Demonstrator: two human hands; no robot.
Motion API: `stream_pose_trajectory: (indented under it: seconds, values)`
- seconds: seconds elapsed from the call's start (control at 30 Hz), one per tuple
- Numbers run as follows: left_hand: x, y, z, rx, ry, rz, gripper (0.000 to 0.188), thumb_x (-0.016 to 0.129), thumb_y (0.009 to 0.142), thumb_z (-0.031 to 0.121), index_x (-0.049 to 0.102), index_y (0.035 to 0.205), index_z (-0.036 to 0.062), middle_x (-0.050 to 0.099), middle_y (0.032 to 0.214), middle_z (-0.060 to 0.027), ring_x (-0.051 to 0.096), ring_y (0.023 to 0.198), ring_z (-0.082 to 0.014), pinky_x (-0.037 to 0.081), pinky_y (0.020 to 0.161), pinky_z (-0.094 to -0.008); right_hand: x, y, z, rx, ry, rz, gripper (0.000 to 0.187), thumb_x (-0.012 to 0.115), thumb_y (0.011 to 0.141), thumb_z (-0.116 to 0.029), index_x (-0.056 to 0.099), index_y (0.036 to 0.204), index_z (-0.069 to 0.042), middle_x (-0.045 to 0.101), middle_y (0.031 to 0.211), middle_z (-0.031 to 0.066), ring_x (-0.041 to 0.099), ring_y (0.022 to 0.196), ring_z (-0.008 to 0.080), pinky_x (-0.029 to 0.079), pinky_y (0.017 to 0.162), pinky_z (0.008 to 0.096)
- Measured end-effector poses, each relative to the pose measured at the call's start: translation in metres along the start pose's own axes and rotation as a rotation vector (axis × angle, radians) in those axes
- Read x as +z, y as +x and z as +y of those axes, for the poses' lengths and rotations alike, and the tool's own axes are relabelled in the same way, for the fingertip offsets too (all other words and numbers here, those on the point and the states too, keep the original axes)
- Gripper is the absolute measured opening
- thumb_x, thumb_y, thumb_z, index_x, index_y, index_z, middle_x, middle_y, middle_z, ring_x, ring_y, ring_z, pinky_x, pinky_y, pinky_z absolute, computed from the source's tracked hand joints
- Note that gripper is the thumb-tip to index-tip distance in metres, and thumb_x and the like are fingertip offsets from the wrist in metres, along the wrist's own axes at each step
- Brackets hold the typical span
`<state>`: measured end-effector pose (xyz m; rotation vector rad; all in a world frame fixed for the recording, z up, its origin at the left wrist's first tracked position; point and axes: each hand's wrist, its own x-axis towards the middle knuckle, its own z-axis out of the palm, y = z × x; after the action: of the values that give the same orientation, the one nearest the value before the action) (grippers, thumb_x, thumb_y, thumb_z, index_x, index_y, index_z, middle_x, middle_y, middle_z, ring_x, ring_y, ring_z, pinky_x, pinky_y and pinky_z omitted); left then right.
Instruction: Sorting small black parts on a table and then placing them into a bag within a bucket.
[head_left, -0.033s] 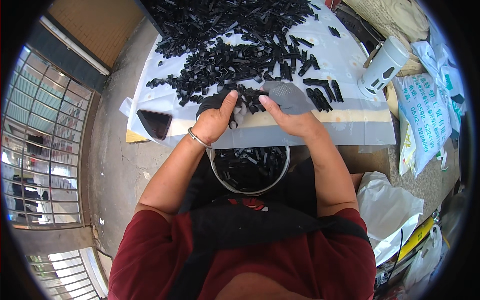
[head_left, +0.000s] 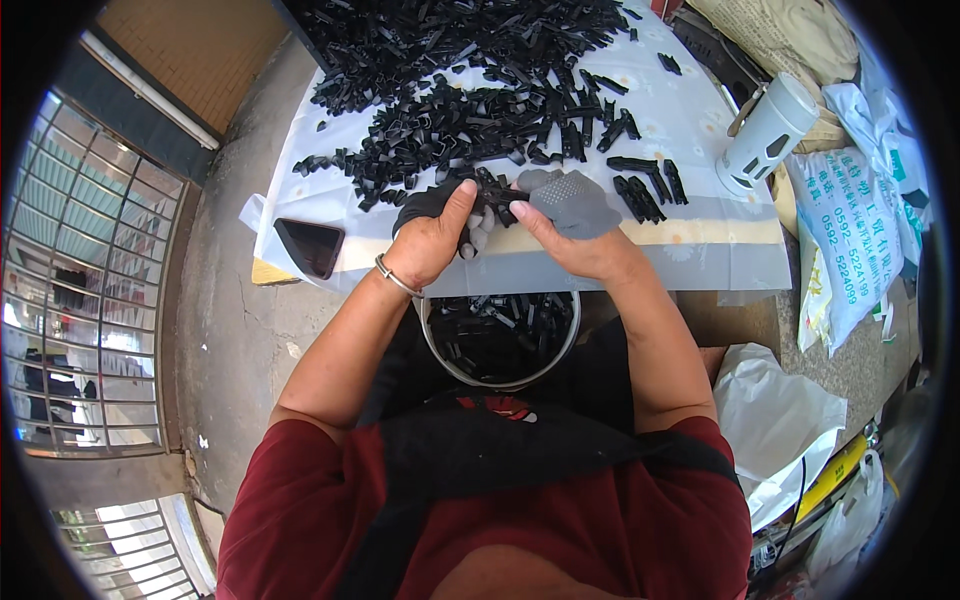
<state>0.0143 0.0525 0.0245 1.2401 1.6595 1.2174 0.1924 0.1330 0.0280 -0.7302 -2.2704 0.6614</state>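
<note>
Just above the table's near edge, my left hand (head_left: 428, 232), in a dark glove with bare thumb and grey fingertips, is closed round a black plastic part (head_left: 493, 196). My right hand (head_left: 572, 215), in a grey dotted glove with its thumb bare, pinches the right end of that part. Fingers hide much of it, so its full shape does not show. Beyond both hands spreads a heap of similar black plastic pieces (head_left: 440, 125). Longer black clip-like pieces (head_left: 637, 197) lie to the right of my right hand. Below the table edge, a round tub (head_left: 574, 345) holds more black pieces.
The table (head_left: 710, 235) has a pale plastic cover. A dark phone (head_left: 309, 248) rests at its left corner and a white tumbler (head_left: 765, 135) stands at the right. Printed plastic sacks (head_left: 850, 240) and a white bag (head_left: 775, 420) are on the right; a barred window (head_left: 85, 290) is on the left.
My right hand has shifted slightly left and toward me, its thumb closer to the left hand. The left hand stays in place with the part.
</note>
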Motion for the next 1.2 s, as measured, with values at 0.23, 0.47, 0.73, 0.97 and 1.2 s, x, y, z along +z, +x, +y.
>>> stream_pose_trajectory:
  seconds: [0.23, 0.47, 0.73, 0.97, 1.2]
  values:
    - [-0.004, -0.005, 0.004, 0.146, 0.014, 0.005, 0.034, 0.045, 0.091, 0.030, 0.062, 0.093, 0.0012, 0.059, 0.076, -0.0006, 0.049, 0.065, -0.0081, 0.042, 0.059, -0.0232, 0.005, -0.008, -0.011, -0.197, -0.074, 0.063, 0.023, 0.063, 0.079, -0.023, 0.063, 0.094, -0.006, 0.063, 0.084, 0.0114, 0.059, 0.074, 0.0272, 0.046, 0.066, 0.0338]
    - [-0.004, -0.005, 0.004, 0.107, 0.148, -0.013, 0.035, 0.044, 0.092, 0.031, 0.062, 0.092, 0.0015, 0.058, 0.075, 0.0001, 0.047, 0.066, -0.0075, 0.040, 0.058, -0.0225, 0.002, -0.010, -0.010, -0.227, -0.143, 0.042, 0.022, 0.064, 0.077, -0.021, 0.063, 0.094, -0.007, 0.064, 0.085, 0.0091, 0.059, 0.073, 0.0260, 0.046, 0.065, 0.0332]
    - [-0.004, -0.007, 0.013, 0.192, 0.232, -0.028, 0.038, 0.040, 0.092, 0.034, 0.060, 0.085, 0.0020, 0.056, 0.067, -0.0071, 0.050, 0.061, -0.0190, 0.040, 0.055, -0.0310, 0.003, -0.011, -0.013, -0.318, -0.229, 0.083, 0.021, 0.063, 0.077, -0.022, 0.063, 0.092, -0.007, 0.061, 0.081, 0.0090, 0.055, 0.071, 0.0268, 0.044, 0.061, 0.0357]
    - [0.002, -0.017, 0.017, 0.233, 0.396, -0.052, 0.034, 0.040, 0.091, 0.028, 0.057, 0.083, 0.0002, 0.059, 0.070, -0.0181, 0.056, 0.066, -0.0337, 0.043, 0.061, -0.0389, 0.025, -0.014, -0.029, -0.261, -0.362, -0.034, 0.020, 0.058, 0.079, -0.024, 0.060, 0.085, -0.005, 0.059, 0.077, 0.0102, 0.054, 0.068, 0.0272, 0.042, 0.058, 0.0385]
    - [-0.030, -0.028, 0.010, -0.047, 0.536, -0.238, 0.037, 0.044, 0.090, 0.035, 0.058, 0.090, -0.0001, 0.060, 0.082, -0.0188, 0.057, 0.074, -0.0337, 0.044, 0.067, -0.0376, 0.012, -0.011, -0.024, -0.185, -0.259, -0.107, 0.026, 0.053, 0.082, -0.030, 0.059, 0.087, -0.005, 0.059, 0.082, 0.0152, 0.055, 0.077, 0.0332, 0.044, 0.068, 0.0419]
